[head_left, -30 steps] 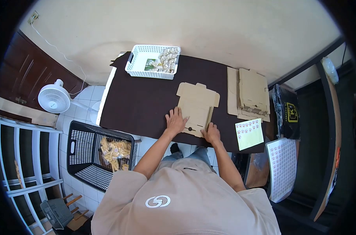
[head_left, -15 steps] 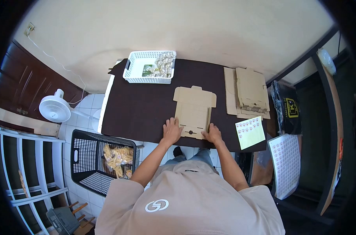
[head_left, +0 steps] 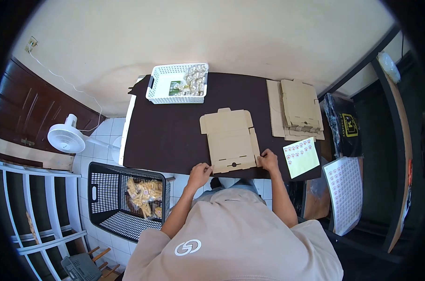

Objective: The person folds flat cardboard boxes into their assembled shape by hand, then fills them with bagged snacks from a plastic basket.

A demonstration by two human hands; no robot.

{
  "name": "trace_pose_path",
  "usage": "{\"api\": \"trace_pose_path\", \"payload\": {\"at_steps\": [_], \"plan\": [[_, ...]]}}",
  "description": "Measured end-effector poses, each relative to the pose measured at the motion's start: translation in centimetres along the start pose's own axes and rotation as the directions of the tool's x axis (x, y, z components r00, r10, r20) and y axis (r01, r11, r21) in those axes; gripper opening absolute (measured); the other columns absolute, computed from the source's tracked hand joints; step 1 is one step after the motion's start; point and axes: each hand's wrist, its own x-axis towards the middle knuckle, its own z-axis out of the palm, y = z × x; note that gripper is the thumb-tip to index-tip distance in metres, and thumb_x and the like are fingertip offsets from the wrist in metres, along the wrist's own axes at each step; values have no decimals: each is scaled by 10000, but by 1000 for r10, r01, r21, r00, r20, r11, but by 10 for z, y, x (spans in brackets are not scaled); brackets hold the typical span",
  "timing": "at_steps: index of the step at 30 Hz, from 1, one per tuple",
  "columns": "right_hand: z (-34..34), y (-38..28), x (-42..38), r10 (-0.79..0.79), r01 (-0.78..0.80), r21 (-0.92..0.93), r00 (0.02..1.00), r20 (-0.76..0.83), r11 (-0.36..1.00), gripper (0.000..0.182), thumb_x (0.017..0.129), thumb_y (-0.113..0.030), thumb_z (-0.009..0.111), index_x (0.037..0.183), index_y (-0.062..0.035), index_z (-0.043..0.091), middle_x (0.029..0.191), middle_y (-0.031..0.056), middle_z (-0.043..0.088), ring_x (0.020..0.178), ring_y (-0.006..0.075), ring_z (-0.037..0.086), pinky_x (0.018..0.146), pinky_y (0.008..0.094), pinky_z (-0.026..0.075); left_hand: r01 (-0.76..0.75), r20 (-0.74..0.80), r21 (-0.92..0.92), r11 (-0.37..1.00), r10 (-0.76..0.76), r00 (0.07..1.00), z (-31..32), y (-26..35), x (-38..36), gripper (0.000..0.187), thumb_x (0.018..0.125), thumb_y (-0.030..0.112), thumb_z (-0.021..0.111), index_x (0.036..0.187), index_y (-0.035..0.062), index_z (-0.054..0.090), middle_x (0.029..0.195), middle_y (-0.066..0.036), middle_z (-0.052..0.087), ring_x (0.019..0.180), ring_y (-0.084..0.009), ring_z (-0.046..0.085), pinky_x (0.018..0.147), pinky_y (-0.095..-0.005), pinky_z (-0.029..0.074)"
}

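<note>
An unfolded brown cardboard box (head_left: 230, 143) lies on the dark tabletop in front of me, slightly turned, with its tabbed flap towards the wall. Near its bottom edge are slits and a round hole. My left hand (head_left: 200, 174) is at its near left corner, the fingers drawn together on the cardboard edge. On the opposite side, my right hand (head_left: 269, 161) has its fingers closed at the lower right edge. The fingertips of both hands are partly hidden.
A white basket (head_left: 157, 99) holding small packets stands at the back left. Stacked flat boxes (head_left: 300, 105) and a sticker sheet (head_left: 300, 158) lie to the right. Below the table's left side is a black crate (head_left: 102, 187) with bagged goods; a white fan (head_left: 66, 138) stands beyond.
The cardboard box has turned slightly and shifted towards me. Its right side flap now lies outward. My left hand has moved to the near corner, and my right hand has moved farther right.
</note>
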Motion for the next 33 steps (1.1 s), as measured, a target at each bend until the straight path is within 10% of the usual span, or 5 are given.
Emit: {"api": "trace_pose_path", "payload": {"at_steps": [3, 12, 20, 28, 33], "plan": [[-2, -4, -18, -120, 48, -234, 945, -305, 971, 336, 741, -7, 653, 1057, -68, 554, 970, 171, 606, 976, 403, 612, 833, 466, 511, 63, -60, -126, 990, -71, 996, -11, 11, 2, 177, 904, 153, 644, 991, -1, 651, 857, -150, 609, 725, -323, 624, 708, -428, 510], [-6, 11, -30, -541, 516, -179, 829, -141, 837, 417, 800, 55, 580, 1156, -143, 674, 1058, 138, 510, 954, 358, 590, 829, 425, 493, -302, 91, 253, 919, 289, 953, -2, 14, -2, 508, 712, -108, 550, 1135, 136, 689, 1364, -154, 494, 1270, -390, 379, 1003, -499, 367], [-19, 9, -13, -521, 523, -37, 837, -167, 852, 216, 845, -145, 702, 1058, -111, 728, 922, 115, 551, 854, 295, 599, 753, 376, 489, -331, -173, 109, 937, 346, 922, -5, -14, 16, 205, 792, 98, 732, 996, 80, 739, 1145, -103, 651, 1052, -324, 526, 912, -388, 429], [-19, -4, 25, -411, 395, -133, 901, -138, 909, 325, 768, -264, 804, 786, -13, 599, 718, 123, 616, 660, 263, 631, 610, 384, 502, 65, -275, 295, 953, 19, 961, -8, 2, 37, 306, 742, 265, 814, 892, 80, 622, 1016, -104, 509, 1020, -318, 460, 876, -442, 380], [-35, -15, 36, -65, 64, 12, 979, 194, 998, 410, 802, -382, 788, 814, -36, 568, 683, 64, 609, 555, 137, 609, 473, 309, 497, 94, -190, 458, 884, -5, 982, -23, 12, 37, 309, 833, 345, 744, 985, 102, 630, 1015, -87, 542, 996, -279, 490, 883, -405, 393]]}}
